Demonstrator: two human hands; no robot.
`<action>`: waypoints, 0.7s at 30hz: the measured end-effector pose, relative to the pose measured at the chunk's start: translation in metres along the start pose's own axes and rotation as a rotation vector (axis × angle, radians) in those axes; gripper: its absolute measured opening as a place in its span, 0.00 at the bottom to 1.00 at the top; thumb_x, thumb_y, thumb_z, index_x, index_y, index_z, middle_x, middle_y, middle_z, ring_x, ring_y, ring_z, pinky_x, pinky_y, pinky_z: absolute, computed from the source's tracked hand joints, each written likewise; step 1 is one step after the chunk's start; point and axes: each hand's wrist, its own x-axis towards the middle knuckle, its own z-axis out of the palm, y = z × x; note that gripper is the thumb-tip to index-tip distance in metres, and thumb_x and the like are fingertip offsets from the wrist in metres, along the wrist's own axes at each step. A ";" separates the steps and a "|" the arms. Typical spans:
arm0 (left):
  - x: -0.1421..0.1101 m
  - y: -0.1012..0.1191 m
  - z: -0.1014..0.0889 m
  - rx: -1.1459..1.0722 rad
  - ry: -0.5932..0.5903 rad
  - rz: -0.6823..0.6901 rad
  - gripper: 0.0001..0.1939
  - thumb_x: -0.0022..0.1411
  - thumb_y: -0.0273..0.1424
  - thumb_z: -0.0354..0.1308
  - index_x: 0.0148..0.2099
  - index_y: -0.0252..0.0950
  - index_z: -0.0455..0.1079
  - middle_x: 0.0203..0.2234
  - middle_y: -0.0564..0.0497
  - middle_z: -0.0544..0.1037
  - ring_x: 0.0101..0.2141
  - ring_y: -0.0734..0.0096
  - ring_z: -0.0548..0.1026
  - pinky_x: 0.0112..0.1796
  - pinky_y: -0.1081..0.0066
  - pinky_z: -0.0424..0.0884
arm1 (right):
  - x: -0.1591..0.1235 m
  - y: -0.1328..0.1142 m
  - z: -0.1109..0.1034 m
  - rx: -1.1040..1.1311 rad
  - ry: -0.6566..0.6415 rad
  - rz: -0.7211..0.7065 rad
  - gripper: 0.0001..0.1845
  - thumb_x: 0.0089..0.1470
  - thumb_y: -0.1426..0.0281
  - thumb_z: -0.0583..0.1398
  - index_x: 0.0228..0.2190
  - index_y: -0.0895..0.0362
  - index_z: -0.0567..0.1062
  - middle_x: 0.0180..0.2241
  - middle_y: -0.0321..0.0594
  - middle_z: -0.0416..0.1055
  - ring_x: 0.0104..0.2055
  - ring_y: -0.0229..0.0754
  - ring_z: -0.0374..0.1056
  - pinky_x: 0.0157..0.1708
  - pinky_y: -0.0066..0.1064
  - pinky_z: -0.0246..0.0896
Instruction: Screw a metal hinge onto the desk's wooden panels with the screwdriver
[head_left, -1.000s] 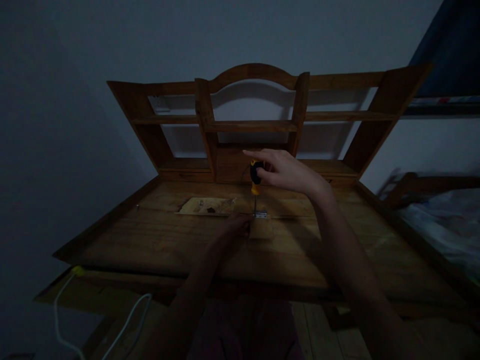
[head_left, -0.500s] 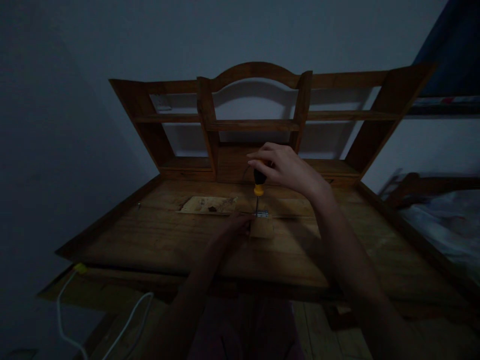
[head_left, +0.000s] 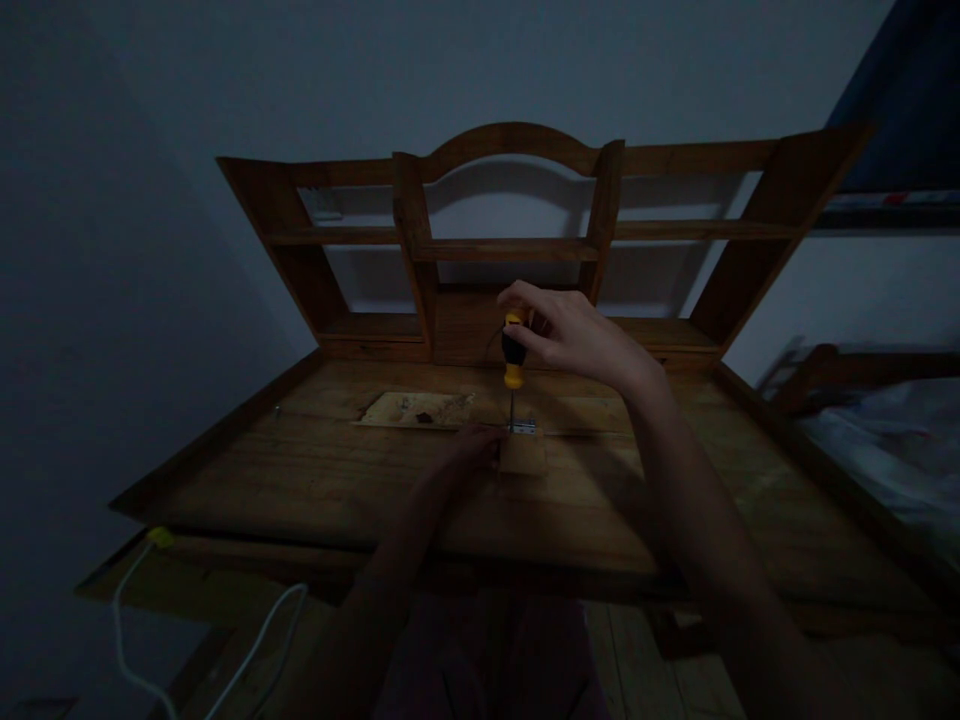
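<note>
My right hand (head_left: pixel 574 330) pinches the top of a black-and-yellow screwdriver (head_left: pixel 514 350) between thumb and fingers. The screwdriver stands nearly upright, its shaft reaching down to the left end of a small metal hinge (head_left: pixel 524 427). That hinge lies along the back edge of a small wooden block (head_left: pixel 523 456) on the desktop. Low on the left, my left hand (head_left: pixel 474 447) has its fingers closed at the block's left edge, beside the screwdriver tip. Dim light partly hides those fingers, and any screw under the tip is too small to make out.
The wooden desktop (head_left: pixel 315 470) carries a rough pale board strip (head_left: pixel 420 409) left of the hinge. A small metal piece (head_left: pixel 277 409) lies farther left. A wooden shelf unit (head_left: pixel 510 250) stands at the back. A white cable (head_left: pixel 124 640) hangs off the front left.
My right hand's fingers have opened out slightly around the handle top, baring more of its yellow end. The screwdriver leans a touch differently; my left hand stays by the block.
</note>
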 end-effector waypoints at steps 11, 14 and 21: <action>0.003 -0.003 -0.001 -0.010 0.000 0.026 0.07 0.55 0.32 0.63 0.33 0.32 0.73 0.20 0.54 0.72 0.19 0.77 0.69 0.21 0.76 0.65 | 0.000 0.007 -0.003 0.004 -0.009 -0.031 0.15 0.61 0.70 0.57 0.49 0.55 0.74 0.40 0.41 0.73 0.39 0.42 0.67 0.42 0.33 0.58; 0.001 -0.002 0.000 0.013 0.003 0.034 0.09 0.55 0.33 0.64 0.30 0.31 0.72 0.18 0.55 0.69 0.18 0.78 0.66 0.20 0.77 0.64 | 0.000 0.006 -0.001 -0.034 0.019 0.005 0.13 0.60 0.62 0.60 0.44 0.55 0.76 0.37 0.40 0.70 0.37 0.42 0.65 0.39 0.33 0.57; -0.005 0.002 0.003 0.036 0.017 0.050 0.11 0.55 0.35 0.64 0.31 0.31 0.72 0.18 0.55 0.68 0.18 0.77 0.66 0.21 0.76 0.65 | 0.003 0.008 0.006 -0.043 0.043 -0.032 0.14 0.63 0.61 0.58 0.46 0.52 0.77 0.43 0.42 0.71 0.43 0.44 0.67 0.44 0.34 0.57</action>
